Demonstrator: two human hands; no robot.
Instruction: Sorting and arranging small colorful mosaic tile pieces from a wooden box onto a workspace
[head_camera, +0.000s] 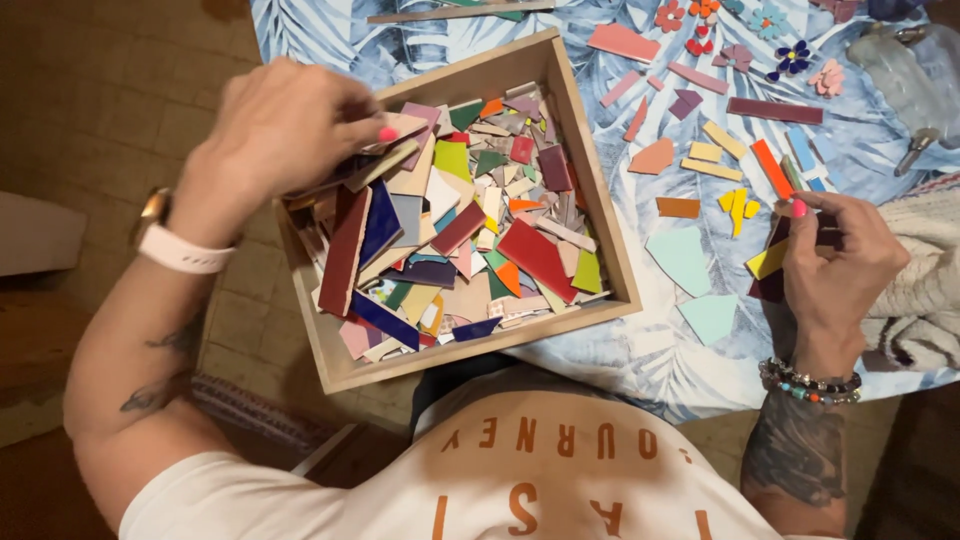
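A wooden box (600, 215) full of several coloured tile shards sits at the table's near edge. My left hand (275, 135) reaches into its upper left corner, fingers closed on a few flat shards (385, 150) there. My right hand (835, 265) is to the right of the box, holding a small stack of shards, among them a yellow piece (768, 260) and a dark maroon piece (770, 288).
Loose tile pieces lie on the blue leaf-patterned cloth (600, 350): pale teal shards (682, 258), orange and yellow strips, ceramic flowers (790, 58) at the back. A clear tool (905, 85) sits far right. A knitted cream fabric (930, 270) lies beside my right hand.
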